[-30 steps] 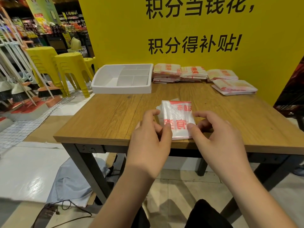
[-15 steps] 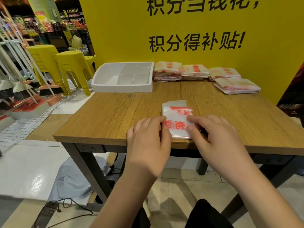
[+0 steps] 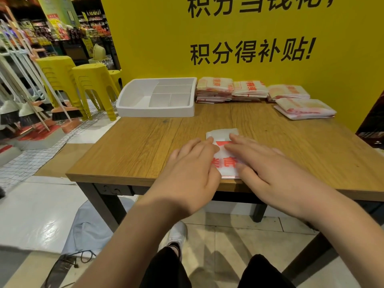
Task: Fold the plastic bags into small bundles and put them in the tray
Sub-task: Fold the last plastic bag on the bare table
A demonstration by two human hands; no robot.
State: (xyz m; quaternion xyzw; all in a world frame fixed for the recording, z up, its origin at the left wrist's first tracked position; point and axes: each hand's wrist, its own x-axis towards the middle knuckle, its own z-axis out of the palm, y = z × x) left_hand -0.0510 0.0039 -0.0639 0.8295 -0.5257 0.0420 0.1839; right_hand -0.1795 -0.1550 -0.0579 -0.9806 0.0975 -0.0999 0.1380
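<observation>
Left hand (image 3: 192, 163) and right hand (image 3: 261, 163), fingers straight, press the folded bag (image 3: 225, 163) flat on the table (image 3: 135, 150); slippery plastic may spring open once lifted toward the tray (image 3: 154, 111).

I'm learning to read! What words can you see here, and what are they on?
"积分得补贴!" on the yellow wall.
"积分当钱花," above it, with its top cut off by the picture's edge.
Red print on the plastic bag: half covered, unreadable.
Red print on the stacked bags: too blurred.
The shop signs far left: too blurred.
</observation>
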